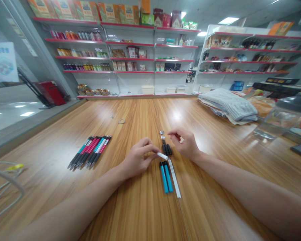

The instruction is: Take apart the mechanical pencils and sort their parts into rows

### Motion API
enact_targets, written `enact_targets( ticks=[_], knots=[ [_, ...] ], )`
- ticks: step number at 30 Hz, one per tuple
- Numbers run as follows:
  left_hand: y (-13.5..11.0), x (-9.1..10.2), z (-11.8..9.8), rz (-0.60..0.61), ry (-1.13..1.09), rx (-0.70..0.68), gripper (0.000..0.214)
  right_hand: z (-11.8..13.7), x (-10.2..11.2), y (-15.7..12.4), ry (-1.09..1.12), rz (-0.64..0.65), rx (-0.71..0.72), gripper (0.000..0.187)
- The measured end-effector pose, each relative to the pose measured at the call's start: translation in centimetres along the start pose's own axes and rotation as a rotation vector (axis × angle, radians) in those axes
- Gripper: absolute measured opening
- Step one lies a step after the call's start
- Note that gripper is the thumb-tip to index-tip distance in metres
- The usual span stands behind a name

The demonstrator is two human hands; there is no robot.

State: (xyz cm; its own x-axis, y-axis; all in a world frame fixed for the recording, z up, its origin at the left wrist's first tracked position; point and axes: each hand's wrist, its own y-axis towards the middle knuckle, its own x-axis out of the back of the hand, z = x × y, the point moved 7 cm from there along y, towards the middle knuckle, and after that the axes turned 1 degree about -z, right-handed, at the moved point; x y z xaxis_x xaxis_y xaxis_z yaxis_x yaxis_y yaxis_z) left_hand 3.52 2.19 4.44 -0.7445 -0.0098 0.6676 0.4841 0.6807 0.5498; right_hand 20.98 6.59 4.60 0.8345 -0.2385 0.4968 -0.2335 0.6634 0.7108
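Wooden desk before stocked shelves. Pens at left look whole, exact count unclear; mid-desk parts remain apart: two turquoise barrels, three black sleeves, white rods and metal bits uncounted. Left grip pinches one white tube above barrels; right grip narrow, seemingly empty, beside metal bits.

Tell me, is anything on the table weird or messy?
A small loop and a tiny shiny bit lie alone farther back, away from the neat pens and teal barrels. Nothing looks spilled or broken.
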Motion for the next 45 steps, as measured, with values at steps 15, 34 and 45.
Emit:
enact_targets(
  ticks=[15, 34, 45],
  knots=[
    [-0.3, 0.9, 1.8, 0.117, 0.037, 0.067, 0.024, 0.1, 0.1, 0.1, 0.017, -0.005, -0.005, 0.016],
    [-0.6, -0.5, 0.8, 0.297, 0.086, -0.023, 0.031, -0.1, 0.0, 0.1, 0.026, -0.004, -0.01, 0.016],
    [-0.6, -1.0, 0.8, 0.268, 0.146, 0.033, 0.021, -0.2, 0.1, 0.0, 0.027, 0.0, -0.021, 0.017]
  ],
)
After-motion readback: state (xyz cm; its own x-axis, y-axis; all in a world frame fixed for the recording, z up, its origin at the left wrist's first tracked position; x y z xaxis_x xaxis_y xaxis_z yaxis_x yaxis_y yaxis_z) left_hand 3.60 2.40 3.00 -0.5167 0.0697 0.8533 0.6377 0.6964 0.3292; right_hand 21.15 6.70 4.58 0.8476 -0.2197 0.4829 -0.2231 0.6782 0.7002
